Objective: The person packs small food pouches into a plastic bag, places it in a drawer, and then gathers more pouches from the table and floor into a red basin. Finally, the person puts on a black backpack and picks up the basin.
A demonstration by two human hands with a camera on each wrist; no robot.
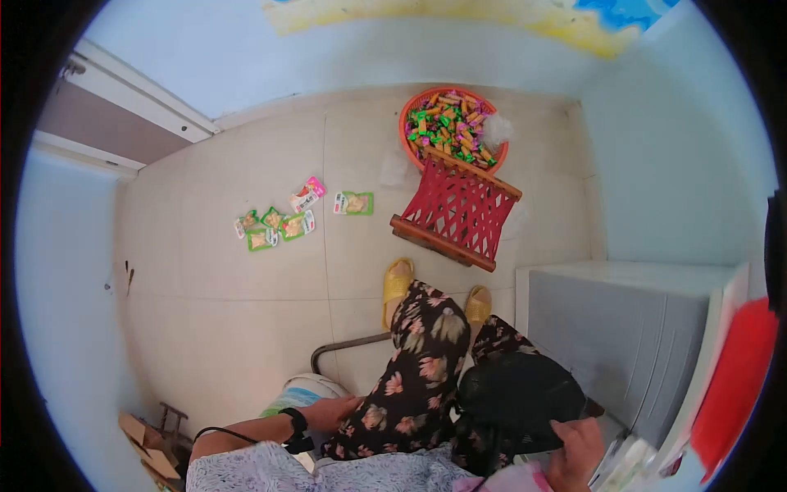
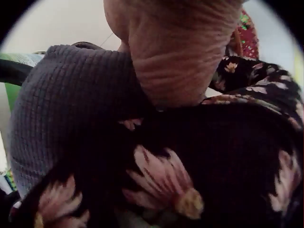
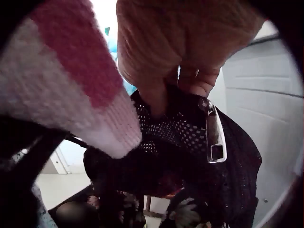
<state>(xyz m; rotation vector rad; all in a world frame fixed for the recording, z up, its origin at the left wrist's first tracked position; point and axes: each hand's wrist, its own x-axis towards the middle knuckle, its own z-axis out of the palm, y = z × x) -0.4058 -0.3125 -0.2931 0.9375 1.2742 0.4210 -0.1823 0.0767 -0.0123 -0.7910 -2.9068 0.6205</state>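
The right hand [image 1: 576, 451] grips the edge of a black bag [image 1: 525, 398] that lies over the right thigh. In the right wrist view, the fingers of the right hand [image 3: 178, 57] pinch the rim of the black mesh bag [image 3: 228, 175], beside a silver zipper pull [image 3: 216, 137]. The left hand [image 1: 332, 412] rests at the side of the left thigh, on the dark floral trousers [image 1: 410, 369]. In the left wrist view, the left hand [image 2: 178, 57] lies against the floral cloth [image 2: 161, 175]; its fingertips are hidden.
A red-strapped wooden stool [image 1: 463, 209] stands in front of the feet, against an orange basket [image 1: 403, 131] of wrapped sweets. Several snack packets [image 1: 354, 203] lie on the tiled floor [image 1: 221, 328]. A grey-white cabinet [image 1: 615, 336] stands at right, a bucket [image 1: 299, 394] near the left hand.
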